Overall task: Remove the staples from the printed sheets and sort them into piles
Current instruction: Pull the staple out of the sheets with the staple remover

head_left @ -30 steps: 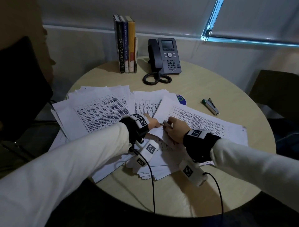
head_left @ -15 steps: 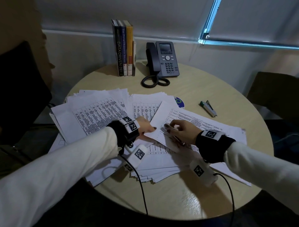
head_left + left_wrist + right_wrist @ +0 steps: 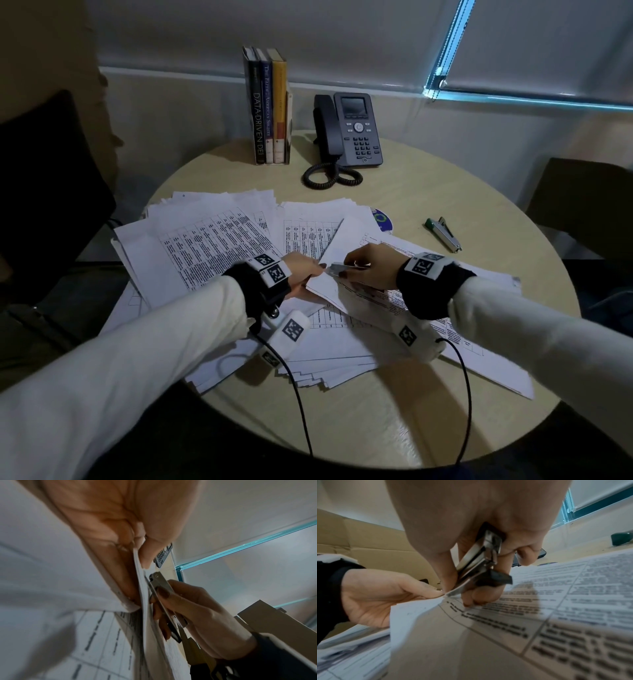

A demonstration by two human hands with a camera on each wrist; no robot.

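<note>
Metal staple remover [image 3: 476, 566], clamped in the right hand [image 3: 371, 265], points its tip left at the sheet corner [image 3: 436, 600] that the left hand [image 3: 303, 274] pinches, just above the table [image 3: 445, 192]; no staple is discernible.

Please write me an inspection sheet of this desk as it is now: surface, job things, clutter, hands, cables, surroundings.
Surface: round light table.
Job's things: printed sheets spread in overlapping piles; metal staple remover at a lifted sheet corner.
Clutter: stapler, desk phone, upright books, disc.
Grippers: left hand pinches the corner; right hand grips the remover.
Cables: black wrist cables, coiled phone cord.
Surroundings: window blinds, dark chairs.
</note>
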